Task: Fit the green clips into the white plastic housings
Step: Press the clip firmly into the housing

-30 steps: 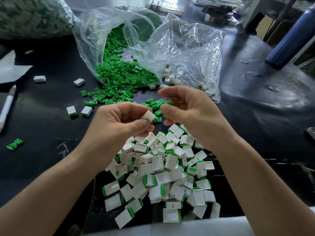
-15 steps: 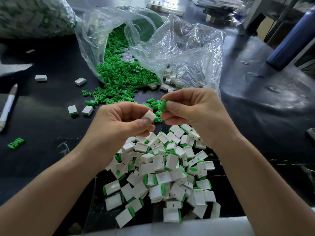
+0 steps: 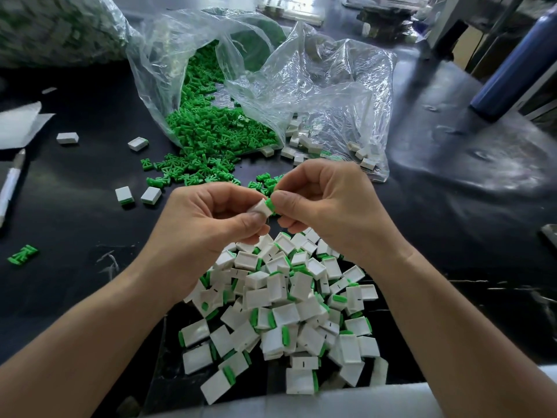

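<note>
**Clip meeting housing between two hands**

The left hand [image 3: 205, 224] is pinching a white housing [image 3: 261, 208] between thumb and forefinger, its grip closed on the piece. The right hand [image 3: 328, 206] is gripping a green clip [image 3: 270, 204] in its fingertips, and the clip is touching the housing's right-hand end. Both hands are hovering above the bench [image 3: 75, 206], wrists angling inward, the other fingers curling under. The housing's long axis is running left to right, tilting slightly up toward the clip. Just below them a pile of fitted housings [image 3: 289, 300] is lying. Behind them loose clips [image 3: 211, 137] are spilling from a clear bag [image 3: 316, 86].
</note>
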Action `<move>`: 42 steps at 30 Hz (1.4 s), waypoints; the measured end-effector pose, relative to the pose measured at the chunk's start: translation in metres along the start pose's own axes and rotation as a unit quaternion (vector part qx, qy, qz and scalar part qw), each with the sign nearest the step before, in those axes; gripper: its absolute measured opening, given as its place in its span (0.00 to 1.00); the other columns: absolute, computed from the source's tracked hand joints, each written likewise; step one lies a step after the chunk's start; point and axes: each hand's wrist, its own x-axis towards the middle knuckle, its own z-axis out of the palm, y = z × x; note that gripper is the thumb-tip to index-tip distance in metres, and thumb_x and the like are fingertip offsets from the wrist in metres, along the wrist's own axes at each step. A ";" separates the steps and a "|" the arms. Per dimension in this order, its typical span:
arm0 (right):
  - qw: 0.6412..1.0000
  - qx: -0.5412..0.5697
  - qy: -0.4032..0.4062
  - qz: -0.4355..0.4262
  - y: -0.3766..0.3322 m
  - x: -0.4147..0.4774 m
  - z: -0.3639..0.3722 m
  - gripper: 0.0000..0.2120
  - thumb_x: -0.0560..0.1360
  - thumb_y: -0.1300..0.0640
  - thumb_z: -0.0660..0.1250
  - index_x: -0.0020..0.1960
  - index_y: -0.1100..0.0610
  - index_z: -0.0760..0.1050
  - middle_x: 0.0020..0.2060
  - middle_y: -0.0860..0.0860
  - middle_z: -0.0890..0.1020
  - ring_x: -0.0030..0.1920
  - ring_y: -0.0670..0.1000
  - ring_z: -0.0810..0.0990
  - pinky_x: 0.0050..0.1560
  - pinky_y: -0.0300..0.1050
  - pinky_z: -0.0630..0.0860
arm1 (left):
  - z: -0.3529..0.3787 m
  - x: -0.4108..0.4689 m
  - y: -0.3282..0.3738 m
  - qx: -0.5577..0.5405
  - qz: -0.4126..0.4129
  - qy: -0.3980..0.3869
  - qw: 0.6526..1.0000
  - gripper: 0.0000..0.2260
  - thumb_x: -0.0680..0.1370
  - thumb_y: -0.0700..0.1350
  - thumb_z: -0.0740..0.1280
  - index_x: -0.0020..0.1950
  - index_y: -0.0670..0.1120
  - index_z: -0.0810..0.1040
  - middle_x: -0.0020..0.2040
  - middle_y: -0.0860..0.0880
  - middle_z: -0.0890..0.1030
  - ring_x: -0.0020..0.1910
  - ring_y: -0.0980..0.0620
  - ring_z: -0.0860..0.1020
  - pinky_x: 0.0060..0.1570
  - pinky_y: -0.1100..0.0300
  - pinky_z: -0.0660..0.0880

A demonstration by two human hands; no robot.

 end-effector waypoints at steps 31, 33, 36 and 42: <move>0.977 -0.191 -0.074 -0.057 -0.008 -0.005 0.001 0.09 0.75 0.60 0.64 0.37 0.57 0.74 0.32 0.55 0.78 0.35 0.54 0.74 0.39 0.53 0.72 | -0.006 0.002 0.003 -0.019 -0.024 -0.018 0.999 0.09 0.61 0.42 0.70 0.39 0.44 0.82 0.34 0.42 0.83 0.33 0.50 0.83 0.31 0.65 0.77; 0.977 -0.191 -0.072 -0.059 -0.006 -0.005 0.003 0.09 0.75 0.61 0.63 0.36 0.58 0.73 0.33 0.56 0.78 0.36 0.55 0.74 0.40 0.53 0.72 | -0.007 0.002 0.003 0.002 -0.026 -0.024 0.999 0.09 0.62 0.42 0.69 0.41 0.43 0.81 0.34 0.42 0.84 0.33 0.50 0.83 0.30 0.65 0.77; 0.978 -0.186 -0.067 -0.059 -0.003 -0.005 0.003 0.08 0.75 0.61 0.64 0.38 0.61 0.75 0.32 0.56 0.78 0.35 0.53 0.73 0.39 0.52 0.72 | -0.005 0.002 0.004 0.022 -0.028 -0.037 0.999 0.08 0.64 0.42 0.68 0.42 0.41 0.79 0.35 0.45 0.84 0.33 0.51 0.83 0.30 0.66 0.77; 0.986 -0.148 -0.046 -0.063 -0.001 -0.004 0.003 0.09 0.75 0.61 0.64 0.36 0.60 0.74 0.32 0.57 0.78 0.36 0.57 0.76 0.40 0.55 0.74 | -0.003 0.001 0.004 -0.005 -0.017 -0.032 0.999 0.09 0.65 0.42 0.67 0.42 0.40 0.77 0.34 0.45 0.84 0.32 0.51 0.83 0.29 0.64 0.78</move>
